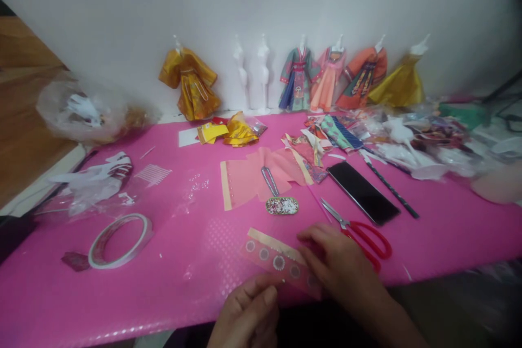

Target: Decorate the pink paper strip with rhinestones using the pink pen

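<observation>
Near the table's front edge lies a sheer pink fabric strip (279,262) with round motifs and a cream band on its upper edge. My left hand (250,312) is at the strip's lower edge, thumb and fingers pinched together on something small and pale. On the right end of the strip rests my right hand (338,258), its fingers curled over the cream band. Just beyond are an oval dish of beads (282,206) and a salmon-pink doll garment (242,176) with a beaded loop (269,180) on it.
Red-handled scissors (369,239) and a black phone (364,193) lie right of my hands. A tape roll (120,242) sits at left. Dressed doll forms (299,79) line the wall, with plastic-wrapped scraps (424,141) at right.
</observation>
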Demonstrator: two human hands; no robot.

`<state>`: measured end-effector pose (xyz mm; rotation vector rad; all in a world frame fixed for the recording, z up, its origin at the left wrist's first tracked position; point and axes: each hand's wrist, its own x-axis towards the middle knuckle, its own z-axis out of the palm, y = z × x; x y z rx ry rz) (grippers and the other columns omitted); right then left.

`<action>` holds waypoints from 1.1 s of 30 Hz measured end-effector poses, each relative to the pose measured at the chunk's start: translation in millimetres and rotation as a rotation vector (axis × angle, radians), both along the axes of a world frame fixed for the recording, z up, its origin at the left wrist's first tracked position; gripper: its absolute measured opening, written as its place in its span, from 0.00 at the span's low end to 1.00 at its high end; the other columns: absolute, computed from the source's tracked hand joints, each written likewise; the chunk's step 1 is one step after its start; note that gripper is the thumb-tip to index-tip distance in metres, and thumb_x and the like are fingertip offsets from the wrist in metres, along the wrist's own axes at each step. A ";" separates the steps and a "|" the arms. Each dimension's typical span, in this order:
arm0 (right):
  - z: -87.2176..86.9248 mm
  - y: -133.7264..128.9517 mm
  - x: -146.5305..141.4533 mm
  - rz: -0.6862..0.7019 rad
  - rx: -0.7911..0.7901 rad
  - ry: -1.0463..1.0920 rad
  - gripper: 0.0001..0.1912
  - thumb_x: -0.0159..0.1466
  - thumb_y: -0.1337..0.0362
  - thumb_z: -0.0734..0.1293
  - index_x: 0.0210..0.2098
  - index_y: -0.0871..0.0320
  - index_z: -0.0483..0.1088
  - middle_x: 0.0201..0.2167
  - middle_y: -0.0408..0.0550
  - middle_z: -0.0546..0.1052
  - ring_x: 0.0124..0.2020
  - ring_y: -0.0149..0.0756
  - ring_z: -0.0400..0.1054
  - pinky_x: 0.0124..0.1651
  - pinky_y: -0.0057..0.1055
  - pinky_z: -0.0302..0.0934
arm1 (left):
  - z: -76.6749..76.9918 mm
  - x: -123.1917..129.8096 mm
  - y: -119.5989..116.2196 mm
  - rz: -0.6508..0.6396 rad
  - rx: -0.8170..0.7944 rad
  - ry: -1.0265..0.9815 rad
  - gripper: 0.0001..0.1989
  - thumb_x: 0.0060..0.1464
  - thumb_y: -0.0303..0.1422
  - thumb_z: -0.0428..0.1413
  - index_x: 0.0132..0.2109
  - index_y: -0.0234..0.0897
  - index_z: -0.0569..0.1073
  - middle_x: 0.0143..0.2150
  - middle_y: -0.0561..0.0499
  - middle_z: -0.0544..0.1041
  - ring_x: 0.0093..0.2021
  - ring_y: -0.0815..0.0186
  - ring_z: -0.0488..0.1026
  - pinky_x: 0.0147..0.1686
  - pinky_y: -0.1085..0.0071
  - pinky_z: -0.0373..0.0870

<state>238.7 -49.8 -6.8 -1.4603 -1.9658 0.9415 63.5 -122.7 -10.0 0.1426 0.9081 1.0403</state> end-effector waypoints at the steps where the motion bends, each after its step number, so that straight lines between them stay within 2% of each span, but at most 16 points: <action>1: 5.9 -2.9 1.4 0.014 0.091 -0.019 0.06 0.62 0.70 0.63 0.34 0.59 0.73 0.35 0.50 0.75 0.38 0.42 0.70 0.41 0.40 0.61 | -2.3 1.4 0.9 0.005 -0.014 -0.012 0.09 0.41 0.34 0.71 0.27 0.36 0.80 0.20 0.55 0.73 0.19 0.75 0.64 0.23 0.80 0.62; 3: 18.3 -10.1 1.3 0.079 0.221 0.019 0.07 0.63 0.71 0.63 0.30 0.58 0.71 0.33 0.48 0.74 0.35 0.38 0.69 0.38 0.36 0.62 | -4.5 4.2 2.5 0.019 -0.018 -0.037 0.08 0.44 0.33 0.69 0.26 0.36 0.79 0.20 0.56 0.72 0.19 0.75 0.64 0.24 0.79 0.64; 6: 32.7 -20.1 -4.5 0.158 0.372 0.095 0.07 0.60 0.74 0.65 0.30 0.58 0.72 0.29 0.45 0.74 0.31 0.34 0.67 0.33 0.31 0.59 | -4.1 8.4 4.8 0.043 0.060 -0.038 0.06 0.45 0.32 0.69 0.29 0.35 0.81 0.19 0.55 0.72 0.23 0.72 0.69 0.29 0.77 0.66; 9: 38.3 -24.8 -10.8 0.177 0.579 0.076 0.09 0.58 0.76 0.65 0.30 0.58 0.73 0.26 0.44 0.74 0.28 0.34 0.65 0.31 0.32 0.54 | -0.2 11.3 6.9 0.036 0.121 0.012 0.07 0.44 0.33 0.69 0.26 0.35 0.80 0.22 0.52 0.76 0.27 0.69 0.71 0.30 0.76 0.67; 11: 38.4 -25.3 -12.8 0.189 0.645 0.026 0.09 0.58 0.77 0.64 0.30 0.58 0.74 0.25 0.44 0.74 0.27 0.34 0.63 0.31 0.34 0.51 | 3.2 12.2 7.4 0.032 0.121 0.056 0.08 0.44 0.33 0.68 0.24 0.34 0.79 0.23 0.51 0.77 0.27 0.68 0.71 0.30 0.75 0.68; 14: 36.6 -25.1 -12.9 0.201 0.660 -0.026 0.10 0.59 0.77 0.63 0.31 0.58 0.74 0.24 0.43 0.74 0.27 0.35 0.62 0.32 0.35 0.49 | 6.9 12.9 6.6 0.056 0.118 0.139 0.07 0.43 0.33 0.69 0.25 0.35 0.80 0.22 0.51 0.79 0.27 0.68 0.72 0.31 0.74 0.68; 20: 34.6 -24.8 -12.3 0.213 0.668 -0.061 0.11 0.60 0.76 0.63 0.30 0.59 0.75 0.23 0.45 0.73 0.27 0.37 0.61 0.32 0.36 0.46 | 7.7 15.3 3.2 0.118 0.107 0.292 0.04 0.41 0.30 0.69 0.27 0.37 0.82 0.19 0.54 0.77 0.22 0.71 0.69 0.24 0.77 0.66; 25: 32.2 -25.5 -12.7 0.207 0.669 -0.079 0.11 0.59 0.77 0.63 0.26 0.60 0.73 0.22 0.46 0.72 0.26 0.37 0.61 0.33 0.36 0.46 | 9.2 17.6 3.8 0.123 0.126 0.381 0.06 0.40 0.31 0.69 0.21 0.37 0.80 0.20 0.54 0.78 0.23 0.69 0.70 0.31 0.74 0.71; 33: 32.0 -24.4 -17.4 0.151 0.700 -0.047 0.11 0.57 0.77 0.63 0.21 0.60 0.68 0.20 0.45 0.70 0.25 0.35 0.61 0.32 0.36 0.49 | 9.6 19.4 3.3 0.105 0.141 0.473 0.01 0.41 0.30 0.67 0.26 0.40 0.83 0.23 0.52 0.81 0.27 0.66 0.75 0.37 0.72 0.74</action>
